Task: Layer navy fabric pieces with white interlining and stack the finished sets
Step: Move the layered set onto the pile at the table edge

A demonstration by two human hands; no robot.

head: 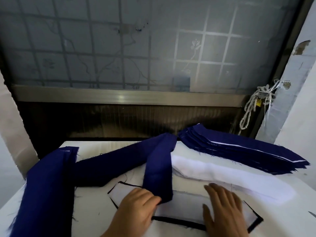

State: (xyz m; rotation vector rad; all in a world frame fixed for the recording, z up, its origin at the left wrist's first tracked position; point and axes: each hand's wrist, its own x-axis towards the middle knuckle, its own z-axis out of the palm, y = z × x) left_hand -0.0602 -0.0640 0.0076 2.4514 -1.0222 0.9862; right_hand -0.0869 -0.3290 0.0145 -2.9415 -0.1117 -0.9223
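Head view: a navy strip [158,173] lies slanted across the middle of the table [106,147], plain dark blue with frayed threads, its far end raised toward the table's back edge. The left hand [136,210] pinches the strip's near end between curled fingers and thumb, close to the table's near edge. From the strip's far end a second navy band [118,165] runs down toward the table's left side; whether the two are one folded piece cannot be told.

At the table's near edge a white interlining piece [181,208] lies flat on a navy piece, which shows only as a thin dark border [177,221] around it. The right hand [224,208] rests flat on this white piece, fingers straight and gripping nothing, a little blurred.

Toward the table's right side sits a soft interlining pile [205,169], white and slightly rumpled. Behind it, at the table's far right corner, a stack [239,151] of navy pieces is fanned out, with thin white edges showing between some layers. More navy fabric [49,183] hangs over the table's left edge.

Beyond the table's back edge stands a frosted window [119,48] with a grid pattern, and a knotted pale cord [253,103] hangs beyond the table's far right corner
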